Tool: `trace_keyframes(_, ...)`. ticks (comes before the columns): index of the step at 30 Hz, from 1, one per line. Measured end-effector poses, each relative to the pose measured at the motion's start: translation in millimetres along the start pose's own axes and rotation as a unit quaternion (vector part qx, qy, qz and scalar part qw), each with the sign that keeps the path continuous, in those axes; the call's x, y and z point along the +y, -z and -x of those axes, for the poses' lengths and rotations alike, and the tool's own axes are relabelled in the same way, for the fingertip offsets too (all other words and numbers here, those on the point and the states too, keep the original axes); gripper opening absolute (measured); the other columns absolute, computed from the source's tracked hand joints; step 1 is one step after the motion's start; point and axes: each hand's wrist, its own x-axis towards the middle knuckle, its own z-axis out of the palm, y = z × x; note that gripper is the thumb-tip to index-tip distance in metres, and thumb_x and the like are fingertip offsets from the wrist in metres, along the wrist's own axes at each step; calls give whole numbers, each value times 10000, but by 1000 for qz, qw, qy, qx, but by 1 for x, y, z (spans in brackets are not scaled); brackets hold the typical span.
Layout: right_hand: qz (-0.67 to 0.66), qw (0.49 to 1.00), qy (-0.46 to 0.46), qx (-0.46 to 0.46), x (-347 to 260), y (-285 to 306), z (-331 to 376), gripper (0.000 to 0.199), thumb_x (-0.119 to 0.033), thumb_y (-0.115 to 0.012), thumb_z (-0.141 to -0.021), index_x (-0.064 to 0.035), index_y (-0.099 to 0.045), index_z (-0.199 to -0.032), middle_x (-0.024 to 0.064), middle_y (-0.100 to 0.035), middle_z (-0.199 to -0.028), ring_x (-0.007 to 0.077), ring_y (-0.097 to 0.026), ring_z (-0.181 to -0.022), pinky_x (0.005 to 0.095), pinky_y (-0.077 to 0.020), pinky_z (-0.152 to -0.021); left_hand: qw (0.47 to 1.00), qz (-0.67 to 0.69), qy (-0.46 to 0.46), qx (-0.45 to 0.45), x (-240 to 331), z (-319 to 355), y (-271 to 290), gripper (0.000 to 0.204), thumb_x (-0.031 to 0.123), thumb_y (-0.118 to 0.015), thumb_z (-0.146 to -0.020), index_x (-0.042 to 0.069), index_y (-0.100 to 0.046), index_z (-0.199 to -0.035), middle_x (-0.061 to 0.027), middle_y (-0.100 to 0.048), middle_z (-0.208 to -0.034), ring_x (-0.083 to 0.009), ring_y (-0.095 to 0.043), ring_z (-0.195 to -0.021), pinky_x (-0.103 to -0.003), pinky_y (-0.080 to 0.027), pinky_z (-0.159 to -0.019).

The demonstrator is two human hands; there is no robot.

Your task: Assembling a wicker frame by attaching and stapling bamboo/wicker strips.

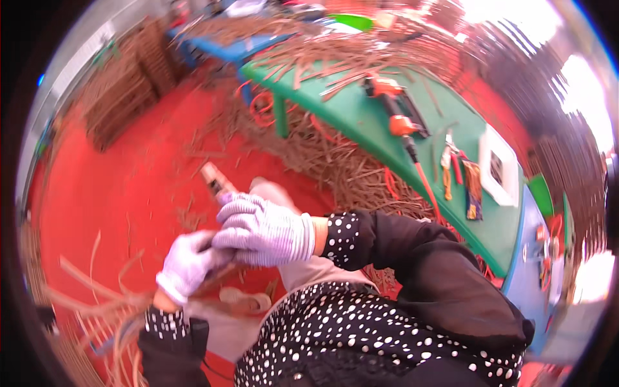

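A: Now, far left: loose strips fanned over red floor, running down toward lower left edge.

B: Noted. Left hand?

A: Gloved, white. Fingers curled shut around a thin brown stick. Grip looks full-fist, not a pinch; fingertips themselves hidden under the other glove.

B: Stick's axis?

A: Hard to read, mostly covered. Visible part slants from lower left, near the strips, up toward right. Free ends beyond the fists not clearly separable from the strips.

B: Right hand?

A: Gloved, striped. Set just above and right of left hand, touching it. Fingers pressed together and folded down over the same spot. Cannot tell whether clamped on the stick or on a tool handle. A brown tool end pokes out above the knuckles, pointing up-left.

B: Nearer hand to the strips?

A: Left, plainly. Right sits one fist further along, toward the body. Stick lies between both palms, over the lap.

B: Further right?

A: Spotted sleeve, then dark one. Beyond, green table with orange nail gun, pliers, white box. Cuttings heaped under table edge.
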Motion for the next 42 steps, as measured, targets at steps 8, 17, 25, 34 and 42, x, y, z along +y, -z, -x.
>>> trace_keyframes(8,454,794,-377,145,124,191,112,413,-258,-685,-713,-50,-568,-1051,159,-610,-988,335,-575,-957,406,-462,-836,988,67,139,5,22,3,4,217,188,-685,-768,-14,-611,-741,-59,-597,-574,-102,-559,-469,-223,-436,-435)
trace_keyframes(17,330,502,-795,-80,198,260,163,1120,-333,-752,-672,-18,11,-1429,194,-563,-1180,299,-573,-1069,365,-436,-930,973,95,194,-78,16,10,15,236,253,-656,-845,16,-644,-838,-37,-649,-712,-65,-546,-551,-210,-449,-518)
trace_keyframes(25,305,614,-728,-1,171,279,117,547,-157,-678,-642,-27,-475,-1133,150,-608,-1004,265,-622,-883,337,-509,-766,974,164,150,-49,21,11,10,201,188,-688,-819,-5,-636,-837,-58,-627,-627,-103,-571,-514,-227,-449,-487)
trace_keyframes(34,-223,777,-586,60,-11,243,0,391,-26,-656,-633,13,-539,-1004,62,-604,-784,153,-608,-665,301,-509,-672,960,244,133,-45,7,27,-9,191,167,-728,-770,-10,-661,-742,-52,-620,-601,-107,-576,-512,-232,-459,-482)
trace_keyframes(42,-132,742,-655,-54,-126,171,-74,289,-52,-675,-650,-23,-610,-930,7,-606,-765,107,-573,-668,245,-469,-639,983,178,-31,-35,-1,14,8,105,152,-668,-783,61,-655,-734,-27,-562,-546,-128,-516,-436,-300,-410,-415)
